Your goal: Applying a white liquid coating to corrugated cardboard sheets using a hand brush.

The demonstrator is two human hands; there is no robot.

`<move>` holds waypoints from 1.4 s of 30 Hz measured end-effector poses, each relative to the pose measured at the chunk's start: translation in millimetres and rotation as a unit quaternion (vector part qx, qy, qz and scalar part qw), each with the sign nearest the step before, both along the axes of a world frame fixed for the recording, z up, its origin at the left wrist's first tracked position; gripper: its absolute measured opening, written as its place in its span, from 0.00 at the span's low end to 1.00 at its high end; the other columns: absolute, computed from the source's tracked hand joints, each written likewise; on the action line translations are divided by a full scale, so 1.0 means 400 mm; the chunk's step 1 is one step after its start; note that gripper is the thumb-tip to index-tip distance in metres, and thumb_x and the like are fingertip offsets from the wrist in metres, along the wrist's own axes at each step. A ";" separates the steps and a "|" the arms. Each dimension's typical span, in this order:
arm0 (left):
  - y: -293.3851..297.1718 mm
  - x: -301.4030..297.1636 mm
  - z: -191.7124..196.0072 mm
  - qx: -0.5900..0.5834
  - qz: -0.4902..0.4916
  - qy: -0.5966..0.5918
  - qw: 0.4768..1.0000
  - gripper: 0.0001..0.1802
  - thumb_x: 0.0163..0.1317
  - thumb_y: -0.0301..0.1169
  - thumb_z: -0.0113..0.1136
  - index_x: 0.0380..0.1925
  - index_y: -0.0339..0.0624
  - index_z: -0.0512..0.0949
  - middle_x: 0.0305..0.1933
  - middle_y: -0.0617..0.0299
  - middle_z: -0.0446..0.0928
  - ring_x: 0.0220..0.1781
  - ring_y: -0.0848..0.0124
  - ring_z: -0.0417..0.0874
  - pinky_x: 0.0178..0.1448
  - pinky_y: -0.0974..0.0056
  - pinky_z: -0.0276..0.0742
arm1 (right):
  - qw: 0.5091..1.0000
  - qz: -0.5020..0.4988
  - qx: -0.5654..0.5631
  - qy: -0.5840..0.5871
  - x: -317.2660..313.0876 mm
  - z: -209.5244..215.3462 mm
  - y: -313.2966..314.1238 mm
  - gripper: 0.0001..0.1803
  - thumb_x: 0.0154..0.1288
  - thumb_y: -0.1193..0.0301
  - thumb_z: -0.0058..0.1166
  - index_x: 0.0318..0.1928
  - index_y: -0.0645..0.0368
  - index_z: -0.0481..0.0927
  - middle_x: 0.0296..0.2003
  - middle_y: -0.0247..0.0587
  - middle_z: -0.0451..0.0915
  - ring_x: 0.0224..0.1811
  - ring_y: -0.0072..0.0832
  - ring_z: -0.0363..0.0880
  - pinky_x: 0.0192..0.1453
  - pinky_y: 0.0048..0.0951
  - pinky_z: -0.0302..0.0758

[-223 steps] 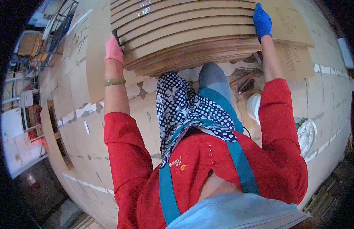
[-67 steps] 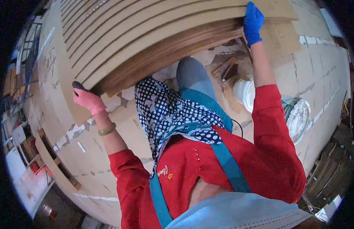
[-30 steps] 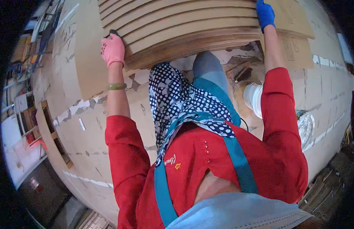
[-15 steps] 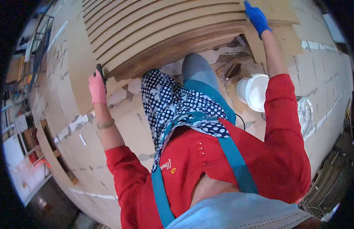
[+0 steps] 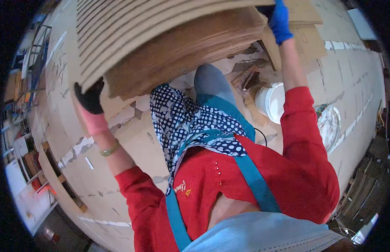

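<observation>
A fanned layer of brown cardboard sheets [image 5: 132, 35], their edges showing as stepped parallel lines, is raised at an angle over a thick cardboard stack [image 5: 182, 52]. My left hand [image 5: 92, 103], in a pink glove with a black palm, holds the near left corner of the layer, palm turned up and thumb spread from the fingers. At the layer's right end, my right hand [image 5: 280, 25], in a blue glove with a dark palm, grips the edge. Its fingertips are partly hidden by the cardboard.
A white bucket [image 5: 271, 103] stands right of my knees, with a smeared round container [image 5: 328, 126] beyond it. More flat cardboard [image 5: 306, 42] lies at the far right. Torn, patched sheeting [image 5: 132, 138] covers the floor. A wooden frame [image 5: 62, 176] lies at the left.
Both hands have lifted the fanned sheets off the stack, and more of the stack's side shows. My left hand has moved left and turned palm up; my right hand has shifted slightly left.
</observation>
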State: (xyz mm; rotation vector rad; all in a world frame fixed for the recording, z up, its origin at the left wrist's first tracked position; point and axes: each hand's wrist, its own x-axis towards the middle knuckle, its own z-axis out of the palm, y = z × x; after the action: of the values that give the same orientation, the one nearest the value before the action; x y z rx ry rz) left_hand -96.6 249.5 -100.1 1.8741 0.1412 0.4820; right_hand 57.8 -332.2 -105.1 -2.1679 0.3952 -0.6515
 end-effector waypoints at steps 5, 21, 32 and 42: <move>-0.057 0.046 -0.088 0.052 0.254 -0.045 0.965 0.21 0.66 0.33 0.45 0.51 0.25 0.69 0.48 0.48 0.75 0.40 0.61 0.79 0.48 0.61 0.73 | 0.960 0.046 -0.204 -0.185 -0.017 -0.181 -0.014 0.20 0.69 0.63 0.43 0.54 0.62 0.72 0.27 0.53 0.79 0.31 0.45 0.78 0.39 0.42 0.75; -0.085 0.120 -0.051 0.337 0.315 0.169 0.871 0.20 0.63 0.37 0.39 0.39 0.31 0.75 0.39 0.39 0.77 0.42 0.43 0.77 0.47 0.48 0.71 | 0.809 -0.077 -0.583 -0.014 0.009 -0.153 0.078 0.06 0.61 0.71 0.42 0.36 0.53 0.74 0.26 0.40 0.76 0.25 0.36 0.78 0.27 0.38 0.76; -0.085 0.136 -0.057 0.354 0.309 0.223 0.854 0.22 0.63 0.40 0.39 0.36 0.32 0.77 0.40 0.39 0.78 0.43 0.45 0.79 0.45 0.46 0.73 | 0.809 -0.088 -0.581 0.003 0.026 -0.184 0.051 0.08 0.62 0.70 0.42 0.38 0.52 0.75 0.26 0.41 0.77 0.24 0.38 0.77 0.26 0.40 0.76; -0.056 0.128 0.117 0.342 0.212 0.218 0.889 0.16 0.62 0.35 0.50 0.41 0.33 0.76 0.35 0.46 0.80 0.39 0.53 0.80 0.42 0.54 0.75 | 0.695 0.039 -0.714 -0.074 0.130 -0.237 -0.144 0.10 0.64 0.69 0.41 0.42 0.54 0.75 0.29 0.42 0.77 0.28 0.38 0.78 0.28 0.39 0.75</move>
State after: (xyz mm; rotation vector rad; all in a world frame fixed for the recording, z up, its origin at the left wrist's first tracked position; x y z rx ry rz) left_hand -45.2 227.3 -53.2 2.6477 0.7814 0.4209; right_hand 109.9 -389.6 -199.8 -3.4766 -0.5508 -1.3451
